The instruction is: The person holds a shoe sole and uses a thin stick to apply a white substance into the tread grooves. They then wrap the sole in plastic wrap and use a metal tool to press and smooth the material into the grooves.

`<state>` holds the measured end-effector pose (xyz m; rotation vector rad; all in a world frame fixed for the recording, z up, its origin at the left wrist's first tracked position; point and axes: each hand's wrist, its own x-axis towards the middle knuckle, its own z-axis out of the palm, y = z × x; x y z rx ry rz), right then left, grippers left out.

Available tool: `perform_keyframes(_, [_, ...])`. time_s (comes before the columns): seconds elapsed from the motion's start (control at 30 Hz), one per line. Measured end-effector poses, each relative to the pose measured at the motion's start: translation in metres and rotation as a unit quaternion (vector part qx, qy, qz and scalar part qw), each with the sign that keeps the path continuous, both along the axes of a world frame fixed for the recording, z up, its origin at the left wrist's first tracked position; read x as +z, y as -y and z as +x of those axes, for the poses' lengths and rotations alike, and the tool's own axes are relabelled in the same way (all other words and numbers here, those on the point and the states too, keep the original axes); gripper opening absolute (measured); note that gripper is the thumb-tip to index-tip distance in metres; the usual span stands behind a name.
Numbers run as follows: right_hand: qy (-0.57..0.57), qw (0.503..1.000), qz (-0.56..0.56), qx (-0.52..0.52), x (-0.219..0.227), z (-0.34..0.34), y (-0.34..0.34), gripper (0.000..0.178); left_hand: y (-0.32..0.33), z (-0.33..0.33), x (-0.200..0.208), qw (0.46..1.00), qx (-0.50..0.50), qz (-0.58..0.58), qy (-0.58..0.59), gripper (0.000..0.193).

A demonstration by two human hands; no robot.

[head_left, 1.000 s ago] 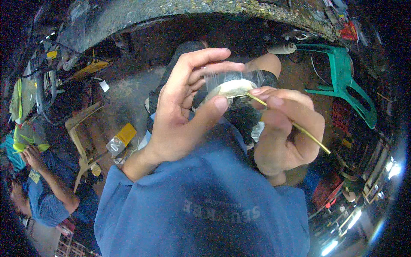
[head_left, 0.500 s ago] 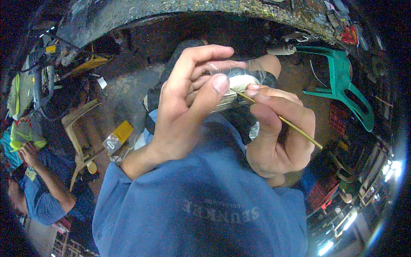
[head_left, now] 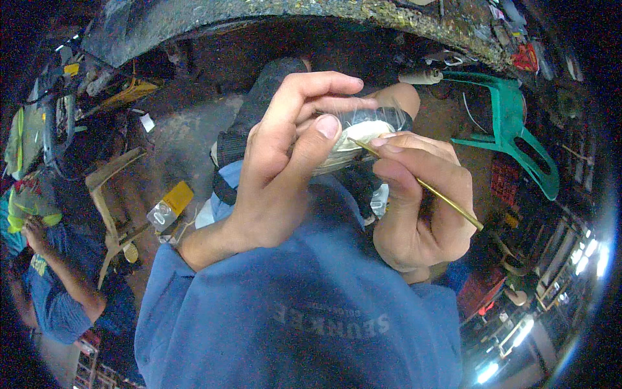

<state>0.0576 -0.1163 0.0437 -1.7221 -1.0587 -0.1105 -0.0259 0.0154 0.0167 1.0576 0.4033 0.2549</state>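
In front of my chest, my left hand point(head_left: 275, 162) is closed around a white rounded piece point(head_left: 368, 131). Its thumb presses on the near side, while the index finger arches above. A dark band and fine pale strands show along the far edge of the piece; what exactly it is, I cannot tell. My right hand point(head_left: 427, 207) pinches a thin brass-coloured rod point(head_left: 452, 202) between thumb and fingers. The rod slants up to the left, with its narrow tip at the white surface beside my left thumb. Whether the tip goes into the piece cannot be made out.
A stained workbench edge point(head_left: 259, 11) curves across the far side. To the right stands a green plastic chair point(head_left: 508, 117); a pale chair point(head_left: 103, 201) is on the left. Another person point(head_left: 61, 285) sits at far left, holding yellow-green material point(head_left: 32, 211). A yellow-and-clear package point(head_left: 172, 201) lies nearby.
The rod's tip has stayed near my left thumb, while both hands have shifted very slightly. More of the white surface shows, and the surroundings have moved a little left in view.
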Motion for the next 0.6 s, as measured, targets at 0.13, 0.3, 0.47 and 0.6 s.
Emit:
perform_keyframes(0.13, [0.008, 1.0, 0.005, -0.017, -0.003, -0.004, -0.003, 0.017, -0.001, -0.004, -0.004, 1.0, -0.006, 0.005, 0.002, 0.052])
perform_keyframes(0.3, [0.011, 1.0, -0.006, 0.0, -0.008, -0.008, -0.008, 0.007, -0.007, -0.007, -0.006, 1.0, -0.005, 0.0, 0.007, 0.052])
perform_keyframes(0.47, [0.011, 1.0, 0.0, -0.024, -0.001, 0.0, -0.005, 0.014, -0.002, -0.003, -0.004, 1.0, -0.015, 0.002, 0.012, 0.052])
perform_keyframes(0.6, [0.011, 1.0, -0.023, -0.018, 0.002, 0.002, -0.003, 0.011, -0.004, -0.001, -0.003, 1.0, -0.028, 0.006, 0.009, 0.052])
